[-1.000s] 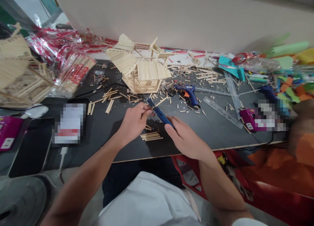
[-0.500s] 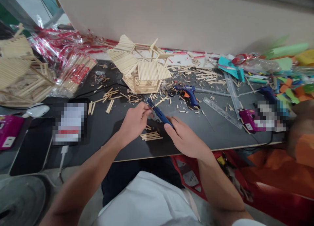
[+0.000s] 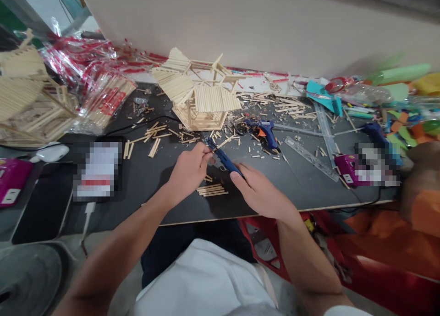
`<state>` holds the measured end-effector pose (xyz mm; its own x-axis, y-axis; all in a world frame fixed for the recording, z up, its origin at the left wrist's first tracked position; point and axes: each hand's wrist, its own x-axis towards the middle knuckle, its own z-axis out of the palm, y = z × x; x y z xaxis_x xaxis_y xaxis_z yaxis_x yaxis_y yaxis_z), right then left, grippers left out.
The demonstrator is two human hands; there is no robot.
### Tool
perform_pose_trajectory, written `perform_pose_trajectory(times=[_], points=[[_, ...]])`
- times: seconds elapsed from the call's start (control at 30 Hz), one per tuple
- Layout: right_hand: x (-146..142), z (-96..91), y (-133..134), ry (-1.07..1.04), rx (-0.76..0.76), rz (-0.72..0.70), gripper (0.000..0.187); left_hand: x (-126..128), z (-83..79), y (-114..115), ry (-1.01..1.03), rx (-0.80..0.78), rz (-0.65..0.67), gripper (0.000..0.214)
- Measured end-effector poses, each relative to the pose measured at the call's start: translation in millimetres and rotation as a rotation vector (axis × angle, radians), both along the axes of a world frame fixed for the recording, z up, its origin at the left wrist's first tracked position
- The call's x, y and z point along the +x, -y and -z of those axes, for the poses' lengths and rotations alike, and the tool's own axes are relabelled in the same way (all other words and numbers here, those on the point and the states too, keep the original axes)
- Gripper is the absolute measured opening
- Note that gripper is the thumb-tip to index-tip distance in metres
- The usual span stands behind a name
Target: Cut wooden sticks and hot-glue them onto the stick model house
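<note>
My right hand (image 3: 259, 187) is closed round the blue handles of a hand cutter (image 3: 225, 159), whose dark jaws point up and left. Close against those jaws, my left hand (image 3: 193, 162) has its fingertips pinched together; whatever is between them is too small and hidden to name. Below the hands, several short wooden sticks (image 3: 212, 190) lie side by side near the table's front edge. Beyond the jaws stands a small model house of wooden sticks (image 3: 209, 98), with slatted roof panels, some of its top frame left uncovered.
Right of the house lie a blue glue gun (image 3: 270, 135), a clear ruler (image 3: 311, 158) and scattered stick offcuts (image 3: 288, 103). At left are a phone with a lit screen (image 3: 98, 169), a dark phone (image 3: 43, 201), bagged sticks (image 3: 106, 98) and another stick model (image 3: 30, 100).
The view has shifted very slightly. Both hands and the cutter keep nearly the same place and hold.
</note>
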<state>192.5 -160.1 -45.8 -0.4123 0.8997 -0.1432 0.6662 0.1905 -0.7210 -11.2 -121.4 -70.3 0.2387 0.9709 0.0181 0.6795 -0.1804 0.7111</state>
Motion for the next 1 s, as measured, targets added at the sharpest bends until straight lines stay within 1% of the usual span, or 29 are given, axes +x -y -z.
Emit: perform_pose_trajectory(times=[0.1,0.23,0.47,0.77,0.87,1.0], points=[[0.3,0.2,-1.4,-0.016,0.011,-0.011,0.031,-0.1,1.6,-0.5,-0.013,-0.002,0.003,0.013],[1.0,0.5,-1.7,0.021,0.006,-0.002,0.032,0.4,2.8,-0.3,-0.022,-0.004,-0.009,0.012],[0.7,0.7,-1.7,0.009,0.009,-0.010,0.033,3.2,0.3,0.6,-0.105,-0.004,-0.022,0.013],[0.7,0.8,-2.1,0.032,0.015,-0.002,0.035,5.1,-0.9,0.3,-0.110,0.005,-0.031,0.013],[-1.0,2.1,-1.8,0.054,0.013,0.019,0.039,5.9,-0.7,-0.1,-0.120,0.008,-0.032,0.013],[-5.5,4.2,-0.8,0.115,-0.049,0.075,0.046,6.4,0.3,-0.5,-0.150,0.012,-0.038,0.015]])
